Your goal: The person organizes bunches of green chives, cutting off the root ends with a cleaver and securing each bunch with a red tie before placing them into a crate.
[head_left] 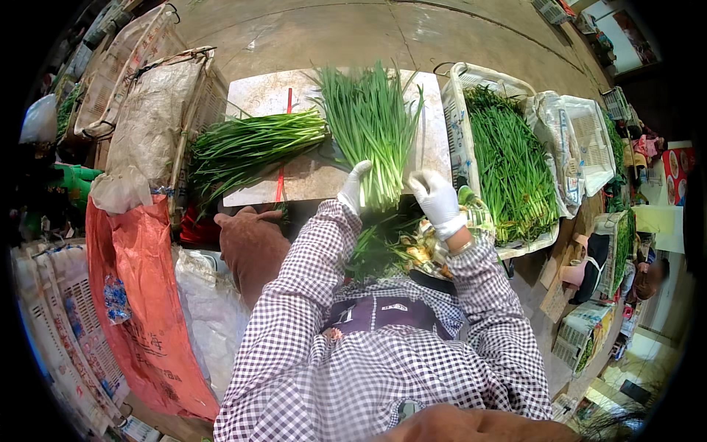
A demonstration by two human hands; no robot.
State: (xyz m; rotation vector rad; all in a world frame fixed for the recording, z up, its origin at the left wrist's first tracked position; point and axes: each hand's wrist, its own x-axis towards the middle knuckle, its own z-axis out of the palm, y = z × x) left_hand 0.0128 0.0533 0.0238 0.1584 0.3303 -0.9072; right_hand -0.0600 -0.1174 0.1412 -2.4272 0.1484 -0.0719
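Note:
A bunch of garlic chives [372, 121] lies on a pale board [431, 140], green leaves pointing away and whitish stems toward me. My left hand [356, 188], in a white glove, is closed around the left side of the stems, its thumb on top. Its other fingers are mostly hidden under the bunch. To the right of the stem ends, my right hand [438, 202], also gloved, has its fingers bent together in a pinch; what they hold, if anything, cannot be made out. A second bunch of chives [258, 144] lies sideways on the board's left, across a red strip [281, 177].
At right stands a white plastic crate [458, 121] packed with chives. Yellowish trimmings [423, 247] lie near my lap. On the left are a crate draped with a woven sack [151, 121], a red sack [147, 295] and a brown soft thing [252, 250].

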